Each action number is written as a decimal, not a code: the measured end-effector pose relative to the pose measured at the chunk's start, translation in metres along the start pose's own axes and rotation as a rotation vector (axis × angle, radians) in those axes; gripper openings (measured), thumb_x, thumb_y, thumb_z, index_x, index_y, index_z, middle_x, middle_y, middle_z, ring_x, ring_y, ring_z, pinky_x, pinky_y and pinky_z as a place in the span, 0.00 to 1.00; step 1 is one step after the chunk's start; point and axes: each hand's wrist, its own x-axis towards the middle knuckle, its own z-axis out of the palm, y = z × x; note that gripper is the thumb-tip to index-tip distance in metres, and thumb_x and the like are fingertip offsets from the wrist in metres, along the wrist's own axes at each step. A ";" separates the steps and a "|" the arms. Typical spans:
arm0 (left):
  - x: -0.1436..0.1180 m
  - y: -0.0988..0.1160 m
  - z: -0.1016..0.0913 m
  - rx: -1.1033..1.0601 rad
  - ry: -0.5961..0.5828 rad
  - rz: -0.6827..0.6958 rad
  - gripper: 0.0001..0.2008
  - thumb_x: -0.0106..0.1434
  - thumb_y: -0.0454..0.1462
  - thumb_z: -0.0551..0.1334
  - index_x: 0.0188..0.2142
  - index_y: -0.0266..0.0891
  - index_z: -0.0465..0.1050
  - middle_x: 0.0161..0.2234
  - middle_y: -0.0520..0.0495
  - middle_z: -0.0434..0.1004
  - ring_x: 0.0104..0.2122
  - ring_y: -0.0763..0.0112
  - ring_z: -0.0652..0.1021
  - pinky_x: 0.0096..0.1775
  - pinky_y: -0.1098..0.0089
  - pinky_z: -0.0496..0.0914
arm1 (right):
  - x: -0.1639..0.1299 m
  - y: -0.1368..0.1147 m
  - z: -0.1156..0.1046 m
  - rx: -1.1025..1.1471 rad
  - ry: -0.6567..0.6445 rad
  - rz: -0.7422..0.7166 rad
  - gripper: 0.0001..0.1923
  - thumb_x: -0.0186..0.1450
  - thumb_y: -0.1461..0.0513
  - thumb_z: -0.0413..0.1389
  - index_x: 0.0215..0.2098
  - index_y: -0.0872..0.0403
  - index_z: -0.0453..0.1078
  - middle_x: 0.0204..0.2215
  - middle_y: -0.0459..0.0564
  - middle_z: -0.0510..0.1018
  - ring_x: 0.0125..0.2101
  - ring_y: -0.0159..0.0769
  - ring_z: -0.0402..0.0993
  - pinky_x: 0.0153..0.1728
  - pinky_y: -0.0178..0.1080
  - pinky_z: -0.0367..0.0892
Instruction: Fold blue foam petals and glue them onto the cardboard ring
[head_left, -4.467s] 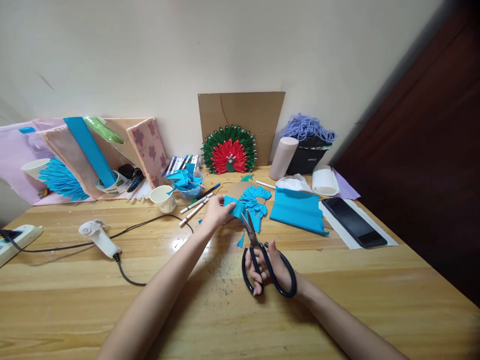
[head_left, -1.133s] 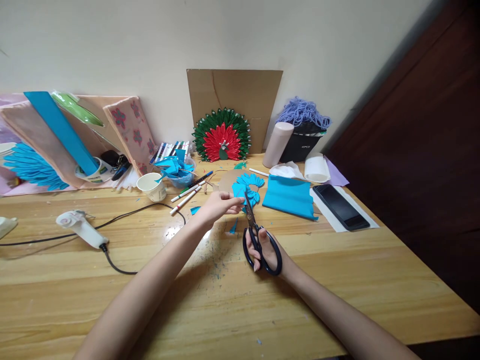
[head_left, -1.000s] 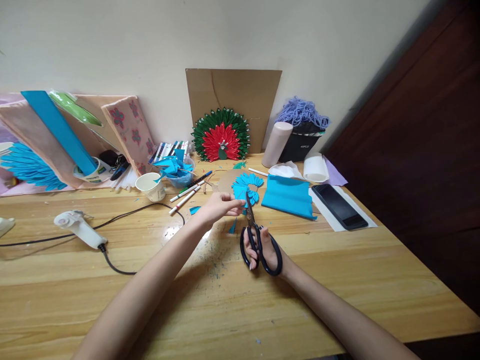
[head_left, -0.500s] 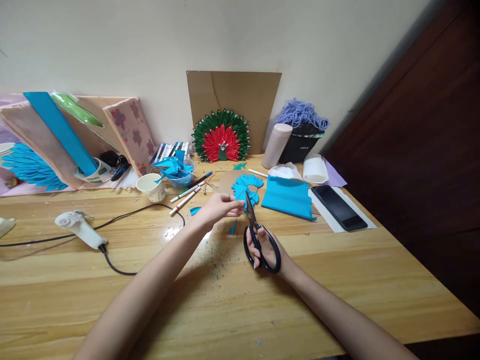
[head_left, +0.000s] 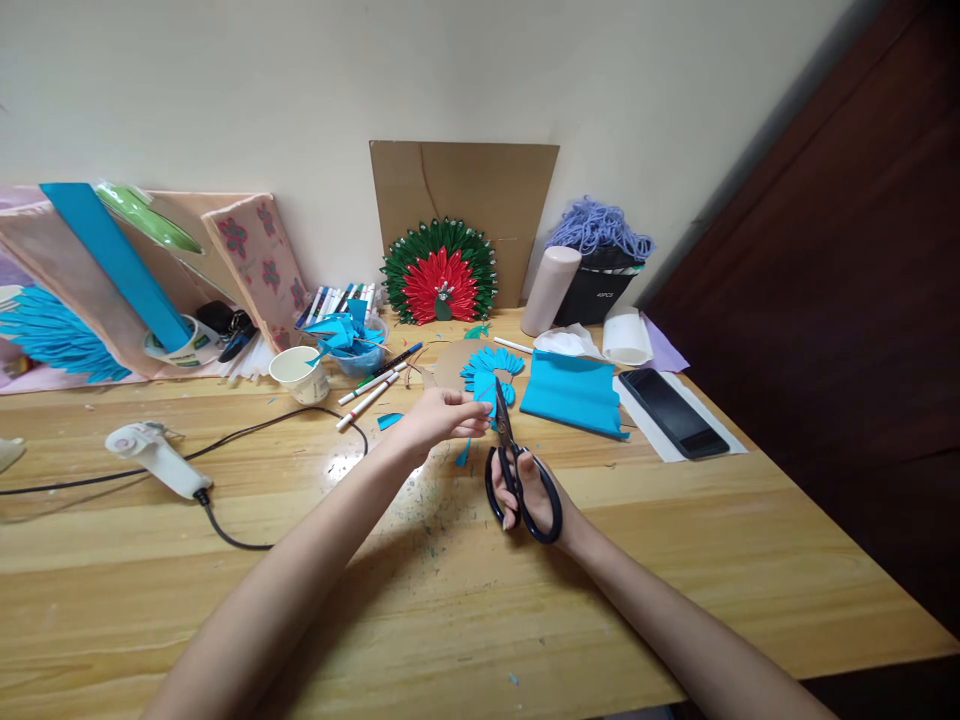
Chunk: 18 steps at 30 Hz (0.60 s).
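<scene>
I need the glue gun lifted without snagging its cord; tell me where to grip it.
Grip the glue gun round its white body, near the middle, coming from above. It lies flat on the table, its cord leaving the near end, so hands there stay off the cord.

A pale cream wall (head_left: 225, 90) ran behind a long wooden table (head_left: 675, 560) of honey-coloured planks, its varnish catching a soft glare near the middle. To the right stood dark brown wood panelling (head_left: 847, 260), meeting the wall at a grey strip. The light was even and mild, throwing only faint shadows on the tabletop.
</scene>
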 end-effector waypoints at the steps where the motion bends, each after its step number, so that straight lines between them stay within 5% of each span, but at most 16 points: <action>1: 0.000 0.000 0.000 -0.007 0.000 -0.001 0.12 0.47 0.39 0.69 0.24 0.31 0.71 0.22 0.48 0.74 0.27 0.76 0.76 0.37 0.74 0.71 | 0.000 0.001 -0.001 0.003 0.000 0.001 0.37 0.46 0.30 0.44 0.27 0.55 0.60 0.11 0.36 0.59 0.09 0.24 0.59 0.11 0.28 0.58; 18: -0.006 0.019 -0.002 0.006 0.258 0.184 0.12 0.47 0.40 0.68 0.24 0.32 0.71 0.22 0.48 0.74 0.25 0.75 0.74 0.36 0.71 0.70 | -0.003 -0.001 0.000 -0.061 -0.071 -0.025 0.36 0.45 0.31 0.47 0.26 0.54 0.58 0.11 0.36 0.56 0.09 0.22 0.54 0.10 0.28 0.59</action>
